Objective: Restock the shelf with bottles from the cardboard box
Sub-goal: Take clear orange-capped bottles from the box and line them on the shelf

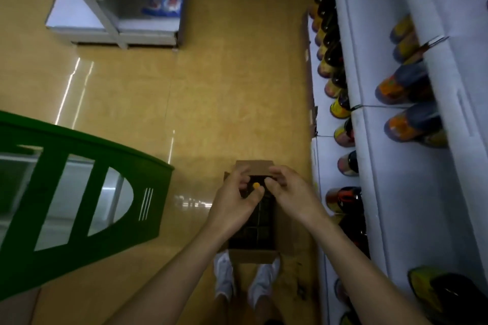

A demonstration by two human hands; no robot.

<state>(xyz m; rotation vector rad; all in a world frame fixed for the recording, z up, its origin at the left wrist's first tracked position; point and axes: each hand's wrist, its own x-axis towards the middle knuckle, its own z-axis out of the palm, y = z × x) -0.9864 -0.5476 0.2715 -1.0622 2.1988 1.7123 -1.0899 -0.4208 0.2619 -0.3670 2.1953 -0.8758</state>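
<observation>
An open cardboard box (252, 256) stands on the floor just in front of my white shoes, with dark dividers inside. Both my hands reach down over its far end. My left hand (233, 202) and my right hand (293, 192) close together around a dark bottle with a yellow cap (256, 185), which shows between my fingers. The bottle's body is mostly hidden by my hands. To the right runs the white shelf (390, 179), with rows of dark bottles with yellow and orange labels (343, 199) on its levels.
A green freezer cabinet (87, 192) with glass panels stands at the left. Across the tan floor, a white shelf unit (113, 21) holds blue packages. The aisle between them runs away from me.
</observation>
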